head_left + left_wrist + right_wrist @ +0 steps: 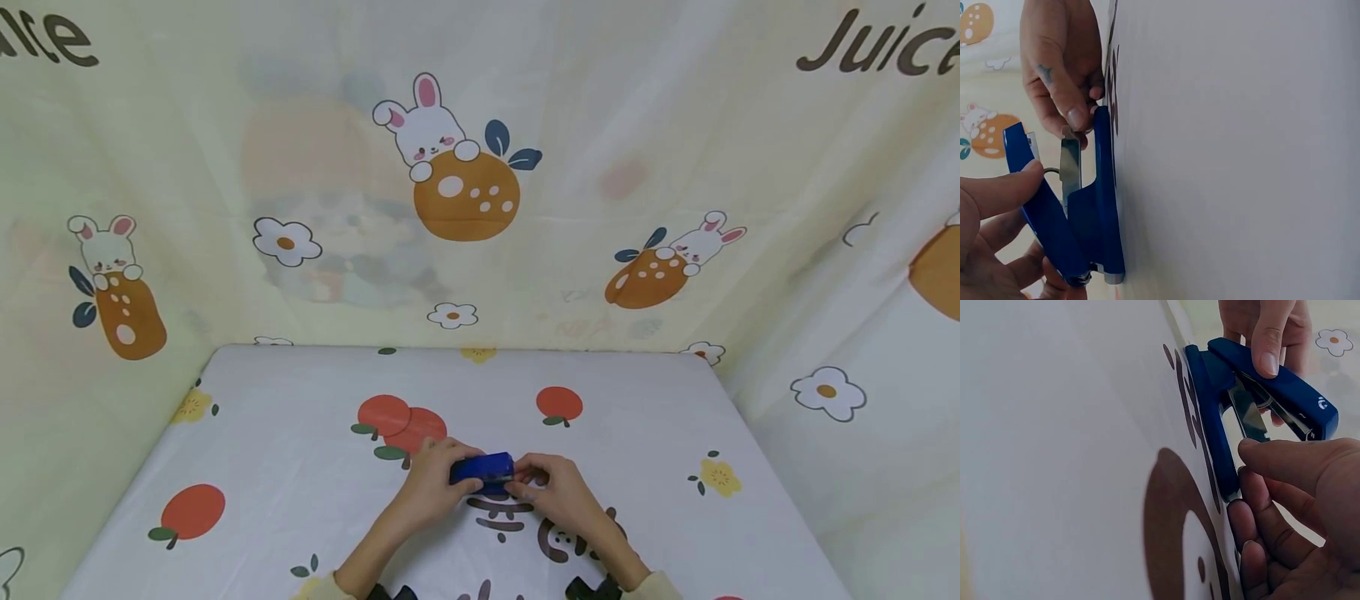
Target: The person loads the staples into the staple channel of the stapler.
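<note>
A blue stapler (pixel 489 467) rests on the table, its upper arm (pixel 1044 215) swung up away from its base (pixel 1105 181). Between the two, the metal staple magazine (pixel 1070 164) is exposed, with a thin spring or wire behind it. My left hand (pixel 435 485) grips the raised upper arm, thumb on one side and fingers on the other. At the stapler's front end, my right hand (pixel 561 493) pinches the tip of the magazine between thumb and finger. Its other fingers curl beside the base's front end in the right wrist view. Whether staples sit inside cannot be seen.
The white tablecloth (pixel 300 450) carries printed red fruit, yellow flowers and brown figures. A cream curtain (pixel 570 275) with rabbit and orange prints hangs behind the table and along its sides. Dark objects (pixel 594 588) show near the wrists at the lower edge.
</note>
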The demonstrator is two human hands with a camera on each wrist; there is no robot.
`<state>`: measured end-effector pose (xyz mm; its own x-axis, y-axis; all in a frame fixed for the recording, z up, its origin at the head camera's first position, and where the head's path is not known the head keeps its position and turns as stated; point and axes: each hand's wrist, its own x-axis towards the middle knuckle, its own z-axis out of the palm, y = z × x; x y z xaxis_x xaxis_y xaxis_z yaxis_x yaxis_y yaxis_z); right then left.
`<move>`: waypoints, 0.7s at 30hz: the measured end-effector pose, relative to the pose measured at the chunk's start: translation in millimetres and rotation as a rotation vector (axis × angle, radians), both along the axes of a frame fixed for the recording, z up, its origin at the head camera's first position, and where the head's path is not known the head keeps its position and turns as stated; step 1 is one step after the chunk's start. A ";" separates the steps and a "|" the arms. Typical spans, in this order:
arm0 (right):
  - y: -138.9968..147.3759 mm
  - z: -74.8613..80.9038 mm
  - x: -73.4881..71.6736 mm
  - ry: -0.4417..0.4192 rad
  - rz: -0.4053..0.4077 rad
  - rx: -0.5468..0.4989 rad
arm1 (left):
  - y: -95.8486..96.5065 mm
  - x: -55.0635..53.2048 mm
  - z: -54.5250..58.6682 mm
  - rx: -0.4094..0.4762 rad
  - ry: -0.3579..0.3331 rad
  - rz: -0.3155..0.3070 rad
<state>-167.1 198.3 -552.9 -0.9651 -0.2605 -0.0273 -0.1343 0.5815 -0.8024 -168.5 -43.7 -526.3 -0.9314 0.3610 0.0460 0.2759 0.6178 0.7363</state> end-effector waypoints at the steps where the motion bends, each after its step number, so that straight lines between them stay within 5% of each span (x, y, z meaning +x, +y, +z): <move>1: 0.2 -0.2 0.3 -0.001 0.001 -0.002 | 0.2 -0.4 -0.6 -0.002 0.005 -0.002; 21: -0.9 -2.6 1.1 0.015 -0.006 0.003 | 6.7 0.6 -6.9 -0.071 0.089 -0.015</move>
<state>-166.0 197.4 -555.5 -0.9670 -0.2544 -0.0141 -0.1423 0.5850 -0.7985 -167.9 -37.0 -533.2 -0.9191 0.3806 0.1016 0.3478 0.6629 0.6630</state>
